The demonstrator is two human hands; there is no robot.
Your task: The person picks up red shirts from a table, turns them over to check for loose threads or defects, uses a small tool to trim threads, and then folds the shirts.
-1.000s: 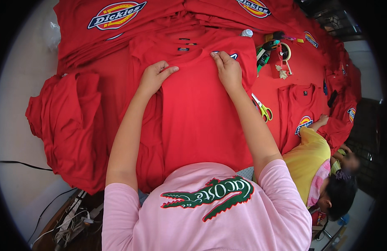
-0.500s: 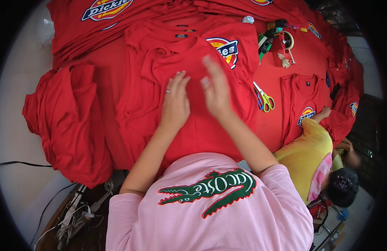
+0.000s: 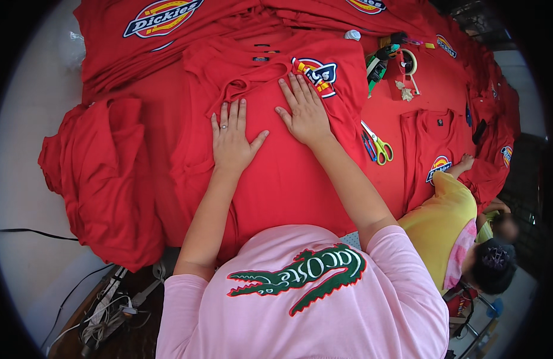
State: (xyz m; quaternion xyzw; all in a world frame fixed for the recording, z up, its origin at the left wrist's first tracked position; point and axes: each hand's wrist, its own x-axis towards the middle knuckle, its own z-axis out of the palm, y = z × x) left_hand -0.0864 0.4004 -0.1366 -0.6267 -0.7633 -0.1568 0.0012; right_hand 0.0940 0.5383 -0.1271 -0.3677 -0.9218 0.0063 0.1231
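Observation:
A red T-shirt [image 3: 276,173] lies spread in front of me, on top of other red shirts whose neck labels show beyond its collar. My left hand [image 3: 233,136] rests flat on its cloth, fingers spread, a ring on one finger. To the right, my right hand [image 3: 306,113] presses flat near the neckline with fingers apart, its fingertips beside a printed logo patch [image 3: 317,75]. Rumpled folds of the shirt gather just past my left fingertips. Neither hand grips anything.
Green-handled scissors [image 3: 383,151] lie right of the shirt. Beyond them are a tape dispenser [image 3: 408,63] and a white cap [image 3: 352,35]. A crumpled red shirt heap [image 3: 106,185] hangs at the left edge. A co-worker in yellow [image 3: 438,224] handles another red shirt [image 3: 435,143] on the right.
Both hands have come down from above the cloth and now lie flat on the shirt, farther apart with fingers spread. The left hand has shifted left.

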